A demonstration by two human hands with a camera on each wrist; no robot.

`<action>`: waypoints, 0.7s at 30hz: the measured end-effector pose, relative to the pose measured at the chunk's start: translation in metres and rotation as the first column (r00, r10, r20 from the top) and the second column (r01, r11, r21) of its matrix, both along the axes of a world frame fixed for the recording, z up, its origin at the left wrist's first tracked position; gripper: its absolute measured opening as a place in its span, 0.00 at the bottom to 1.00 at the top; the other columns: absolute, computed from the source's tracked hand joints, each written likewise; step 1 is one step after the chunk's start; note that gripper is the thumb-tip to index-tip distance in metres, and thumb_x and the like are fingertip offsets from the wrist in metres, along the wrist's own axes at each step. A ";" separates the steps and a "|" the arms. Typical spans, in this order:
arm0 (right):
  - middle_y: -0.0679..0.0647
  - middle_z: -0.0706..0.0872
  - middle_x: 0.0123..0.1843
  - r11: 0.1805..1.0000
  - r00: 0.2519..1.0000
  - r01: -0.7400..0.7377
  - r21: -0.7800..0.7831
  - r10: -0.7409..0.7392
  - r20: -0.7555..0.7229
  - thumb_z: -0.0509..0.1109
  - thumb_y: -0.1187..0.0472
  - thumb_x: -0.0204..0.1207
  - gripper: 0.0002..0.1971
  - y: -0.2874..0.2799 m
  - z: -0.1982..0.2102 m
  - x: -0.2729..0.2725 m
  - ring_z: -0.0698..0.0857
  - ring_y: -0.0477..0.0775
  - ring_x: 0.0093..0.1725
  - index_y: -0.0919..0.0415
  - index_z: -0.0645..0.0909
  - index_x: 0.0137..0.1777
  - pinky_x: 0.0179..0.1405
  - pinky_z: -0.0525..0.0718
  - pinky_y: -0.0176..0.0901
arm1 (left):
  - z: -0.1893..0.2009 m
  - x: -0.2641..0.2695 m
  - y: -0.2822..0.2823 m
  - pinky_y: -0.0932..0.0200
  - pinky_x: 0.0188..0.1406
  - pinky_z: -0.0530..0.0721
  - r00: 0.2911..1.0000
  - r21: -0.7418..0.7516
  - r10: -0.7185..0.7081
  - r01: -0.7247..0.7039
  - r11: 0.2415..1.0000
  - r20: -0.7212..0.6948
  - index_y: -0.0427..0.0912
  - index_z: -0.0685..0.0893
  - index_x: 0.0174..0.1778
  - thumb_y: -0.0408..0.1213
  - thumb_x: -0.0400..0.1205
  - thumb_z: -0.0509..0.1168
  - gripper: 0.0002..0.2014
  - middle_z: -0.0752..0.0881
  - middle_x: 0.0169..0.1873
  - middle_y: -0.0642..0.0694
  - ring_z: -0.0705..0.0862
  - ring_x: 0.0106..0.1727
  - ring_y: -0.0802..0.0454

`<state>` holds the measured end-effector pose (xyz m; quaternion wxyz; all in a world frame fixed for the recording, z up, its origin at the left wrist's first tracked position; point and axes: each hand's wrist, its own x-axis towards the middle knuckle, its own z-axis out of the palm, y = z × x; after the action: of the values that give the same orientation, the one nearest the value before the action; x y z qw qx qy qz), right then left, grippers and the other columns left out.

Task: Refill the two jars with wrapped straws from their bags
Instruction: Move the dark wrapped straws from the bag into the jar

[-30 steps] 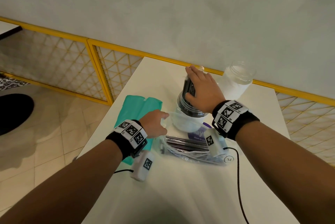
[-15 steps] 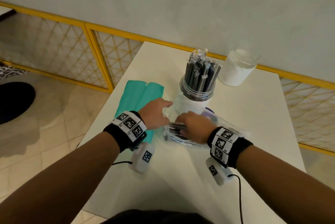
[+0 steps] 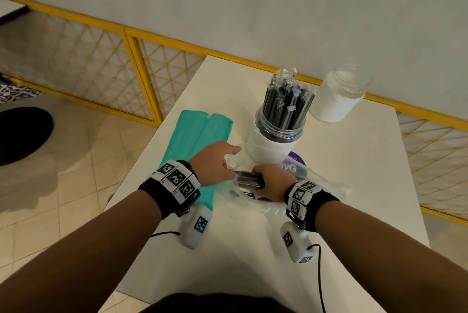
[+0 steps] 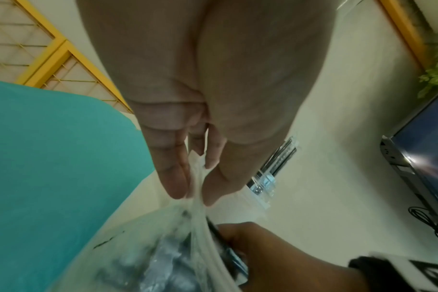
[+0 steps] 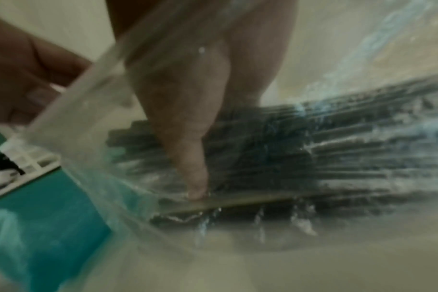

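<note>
A clear plastic bag (image 3: 283, 201) of black wrapped straws (image 3: 247, 179) lies on the white table (image 3: 354, 186). My left hand (image 3: 215, 163) pinches the bag's open edge (image 4: 196, 185) between thumb and fingers. My right hand (image 3: 269, 183) is inside the bag, fingers curled round a bundle of the black straws (image 5: 313, 150). Behind the bag stands a glass jar (image 3: 279, 132) packed with upright black straws (image 3: 287, 102). A second glass jar (image 3: 336, 94), white below, stands at the back right with no straws showing. A teal bag (image 3: 200, 143) lies flat by the left edge.
The table's left edge drops to a tiled floor with a yellow-framed lattice fence (image 3: 141, 84) behind. A black cable (image 3: 320, 277) trails from the right wrist camera across the near table. A dark screen (image 4: 423, 142) shows in the left wrist view.
My right hand left the top of the straw-filled jar, came back to the bag and went inside it, closing round a bundle of black straws. My left hand kept hold of the bag's edge.
</note>
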<state>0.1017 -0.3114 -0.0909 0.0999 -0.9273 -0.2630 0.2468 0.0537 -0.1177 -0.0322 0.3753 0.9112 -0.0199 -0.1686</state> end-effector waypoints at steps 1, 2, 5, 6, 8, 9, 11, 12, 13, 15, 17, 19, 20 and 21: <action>0.55 0.89 0.52 0.999 1.000 0.019 0.040 -0.019 -0.009 0.75 0.57 0.70 0.15 -0.003 0.005 0.002 0.86 0.57 0.54 0.56 0.82 0.56 0.54 0.79 0.42 | 0.001 0.002 0.002 0.69 0.52 0.72 1.000 0.006 0.003 -0.003 1.000 -0.008 0.43 0.71 0.79 0.31 0.78 0.69 0.30 0.76 0.72 0.46 0.79 0.48 0.54; 0.54 0.89 0.52 0.996 0.999 0.040 0.081 -0.038 -0.021 0.76 0.57 0.71 0.15 -0.006 0.010 0.004 0.85 0.56 0.53 0.56 0.83 0.57 0.55 0.78 0.42 | 0.002 0.004 0.004 0.68 0.53 0.72 1.000 0.013 0.005 -0.005 1.000 -0.016 0.43 0.71 0.79 0.32 0.79 0.69 0.31 0.76 0.72 0.46 0.79 0.48 0.54; 0.49 0.87 0.48 0.967 0.994 0.110 0.232 -0.106 -0.027 0.77 0.58 0.72 0.14 -0.017 0.026 0.010 0.83 0.51 0.48 0.56 0.84 0.57 0.51 0.75 0.39 | 0.005 0.009 0.004 0.65 0.56 0.72 1.000 0.030 0.010 -0.009 0.999 -0.024 0.42 0.70 0.79 0.32 0.79 0.69 0.31 0.75 0.73 0.45 0.80 0.51 0.51; 0.48 0.87 0.47 0.947 0.990 0.137 0.290 -0.137 -0.020 0.77 0.59 0.72 0.14 -0.020 0.031 0.011 0.82 0.50 0.47 0.56 0.84 0.58 0.49 0.73 0.37 | 0.005 0.011 0.004 0.66 0.57 0.72 1.000 0.032 0.015 -0.014 0.999 -0.025 0.42 0.70 0.79 0.32 0.79 0.70 0.31 0.75 0.74 0.45 0.81 0.54 0.49; 0.49 0.87 0.48 0.888 0.979 0.193 0.418 -0.199 -0.030 0.77 0.60 0.73 0.17 -0.024 0.043 0.012 0.84 0.50 0.47 0.57 0.82 0.61 0.49 0.76 0.38 | 0.006 0.013 0.001 0.68 0.57 0.70 0.999 0.035 0.023 -0.022 0.999 -0.028 0.41 0.70 0.80 0.32 0.78 0.70 0.32 0.75 0.75 0.45 0.81 0.64 0.46; 0.49 0.87 0.49 0.849 0.973 0.219 0.481 -0.228 -0.040 0.76 0.60 0.74 0.18 -0.025 0.051 0.012 0.86 0.50 0.45 0.56 0.81 0.64 0.49 0.79 0.39 | 0.006 0.015 0.000 0.69 0.58 0.70 0.999 0.037 0.022 -0.021 0.999 -0.032 0.42 0.69 0.80 0.32 0.78 0.70 0.32 0.74 0.75 0.46 0.79 0.67 0.45; 0.47 0.88 0.50 0.759 0.959 0.252 0.601 -0.277 -0.052 0.75 0.59 0.76 0.18 -0.027 0.069 0.015 0.87 0.43 0.45 0.55 0.79 0.64 0.47 0.81 0.34 | 0.005 0.018 -0.003 0.69 0.59 0.69 0.999 0.037 0.027 -0.025 0.999 -0.042 0.42 0.69 0.80 0.32 0.78 0.70 0.33 0.74 0.75 0.46 0.78 0.70 0.45; 0.44 0.88 0.49 0.705 0.953 0.256 0.662 -0.298 -0.052 0.75 0.59 0.76 0.15 -0.028 0.081 0.017 0.86 0.37 0.45 0.55 0.79 0.62 0.47 0.80 0.30 | 0.004 0.019 -0.003 0.69 0.60 0.69 0.998 0.038 0.033 -0.031 0.999 -0.046 0.42 0.69 0.80 0.33 0.78 0.70 0.33 0.74 0.75 0.46 0.78 0.70 0.45; 0.42 0.87 0.47 0.647 0.945 0.256 0.718 -0.322 -0.047 0.75 0.60 0.77 0.13 -0.028 0.095 0.021 0.85 0.33 0.45 0.56 0.79 0.59 0.48 0.80 0.28 | 0.004 0.021 -0.004 0.68 0.60 0.69 0.998 0.040 0.040 -0.038 0.999 -0.051 0.43 0.69 0.80 0.33 0.78 0.70 0.33 0.74 0.75 0.46 0.78 0.70 0.45; 0.44 0.87 0.45 0.524 0.925 0.244 0.816 -0.379 -0.034 0.74 0.62 0.77 0.09 -0.030 0.129 0.029 0.86 0.38 0.45 0.59 0.81 0.55 0.50 0.82 0.30 | 0.003 0.024 -0.004 0.66 0.62 0.72 0.997 0.048 0.045 -0.042 0.998 -0.059 0.43 0.70 0.80 0.34 0.77 0.71 0.33 0.74 0.75 0.47 0.79 0.69 0.46; 0.50 0.88 0.45 0.394 0.904 0.212 0.894 -0.427 -0.027 0.75 0.62 0.76 0.10 -0.031 0.163 0.038 0.88 0.48 0.46 0.64 0.82 0.55 0.51 0.85 0.38 | 0.005 0.026 -0.005 0.62 0.65 0.74 0.998 0.062 0.038 -0.035 0.997 -0.057 0.43 0.70 0.80 0.34 0.77 0.71 0.33 0.74 0.75 0.46 0.79 0.69 0.45; 0.53 0.88 0.45 0.287 0.888 0.158 0.945 -0.459 -0.009 0.75 0.62 0.75 0.11 -0.030 0.188 0.047 0.89 0.55 0.49 0.64 0.81 0.55 0.55 0.86 0.45 | 0.007 0.028 -0.006 0.61 0.67 0.74 0.998 0.066 0.035 -0.031 0.997 -0.049 0.42 0.70 0.80 0.34 0.77 0.71 0.33 0.75 0.75 0.46 0.78 0.70 0.45; 0.53 0.88 0.45 0.241 0.879 0.134 0.961 -0.476 -0.003 0.75 0.62 0.75 0.11 -0.029 0.197 0.051 0.89 0.57 0.49 0.63 0.81 0.55 0.56 0.86 0.48 | 0.008 0.029 -0.007 0.61 0.67 0.74 0.998 0.067 0.033 -0.030 0.997 -0.046 0.42 0.70 0.80 0.33 0.77 0.71 0.33 0.75 0.75 0.46 0.78 0.71 0.45; 0.52 0.88 0.45 0.200 0.870 0.115 0.973 -0.493 -0.002 0.75 0.62 0.75 0.10 -0.028 0.202 0.055 0.88 0.57 0.50 0.60 0.81 0.53 0.58 0.86 0.51 | 0.009 0.030 -0.008 0.61 0.67 0.73 0.999 0.068 0.032 -0.029 0.997 -0.044 0.41 0.70 0.80 0.33 0.77 0.71 0.33 0.75 0.75 0.45 0.78 0.71 0.45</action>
<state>0.1565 -0.3397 0.1113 0.6401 -0.7349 -0.1775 -0.1365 0.0839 -0.1256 -0.0235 0.3471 0.9196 0.0081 -0.1840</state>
